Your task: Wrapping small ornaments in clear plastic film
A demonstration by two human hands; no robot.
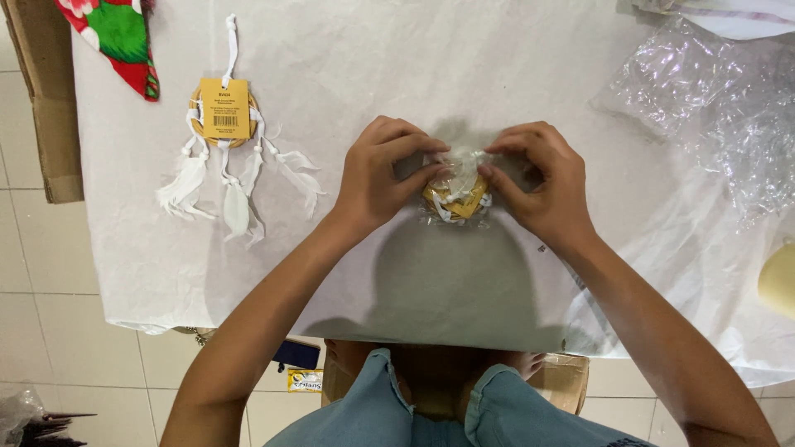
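Note:
My left hand (377, 170) and my right hand (542, 178) both pinch a small dreamcatcher wrapped in clear plastic (455, 186) on the white sheet (431, 273) in the middle. It shows a yellow ring with white cords folded up under the wrap. Thumbs and forefingers of both hands press on its top and sides. A second dreamcatcher (225, 149) lies unwrapped at the left, with a yellow tag, a white loop and white feathers spread out below it.
Crumpled clear plastic wrap (720, 108) lies at the right. A red and green cloth (120, 37) is at the top left, beside a cardboard edge (50, 108). A pale yellow object (778, 281) pokes in at the right edge. Tiled floor (50, 331) shows below.

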